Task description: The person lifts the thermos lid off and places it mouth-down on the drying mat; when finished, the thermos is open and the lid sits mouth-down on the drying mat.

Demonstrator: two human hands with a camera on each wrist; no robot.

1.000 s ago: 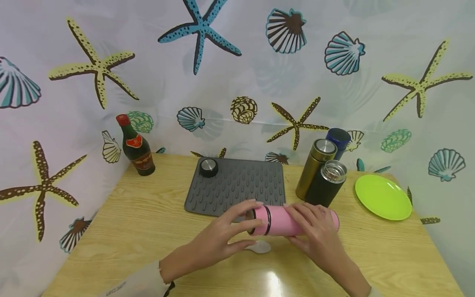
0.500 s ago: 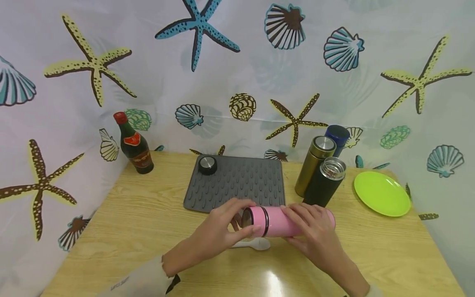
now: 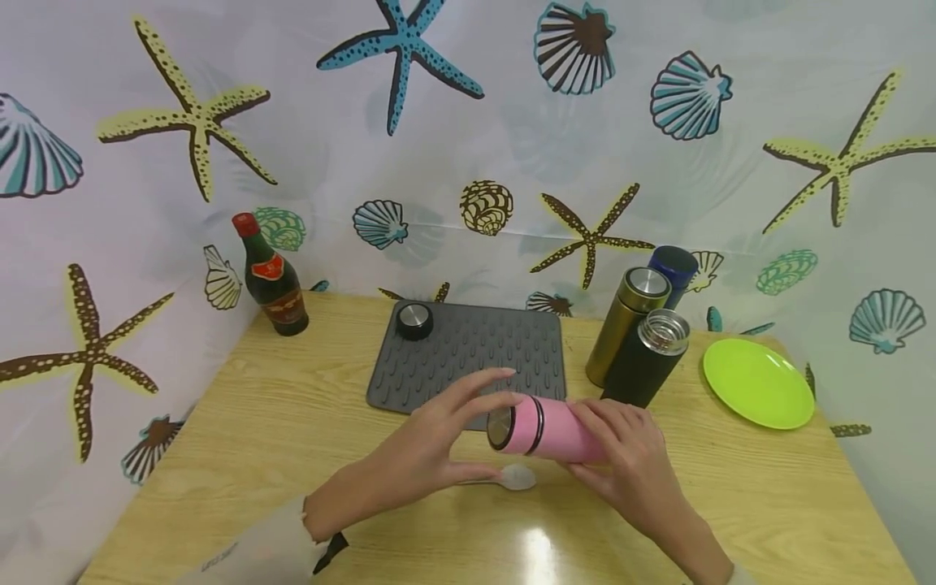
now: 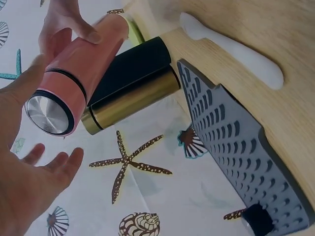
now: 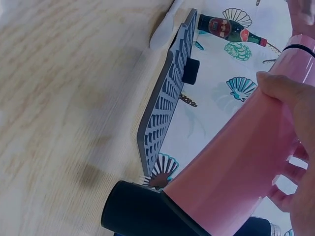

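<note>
**Above the wooden table [image 3: 256,455]: pink flask [image 3: 566,435] in a one-handed grasp, cap [image 3: 522,427] toward my left**

The pink flask is raised in front of me, its long axis running crosswise from one palm toward the other. My right hand [image 3: 620,451] is the nearer, wrapped about the body, fingers over the top and thumb on the near side. My left hand [image 3: 427,443] is free: its fingers spread about the cap end and grasp nothing; whether a fingertip grazes the cap, I cannot tell.

The cap is a short cylinder, faced with a brushed-metal disc in a dark rim; a second dark ring marks its seam with the smooth, glossy body. Nearer me lies a white spoon [image 3: 517,478] on pale wood grain. Beyond is a grey mat [image 3: 475,353], textured with raised, elongated ridges and bearing a squat black lid [image 3: 414,323] with a silvery top. To its right stand a matt black flask [image 3: 639,372] with a bare steel mouth and a lustrous gold flask [image 3: 621,325].
</note>
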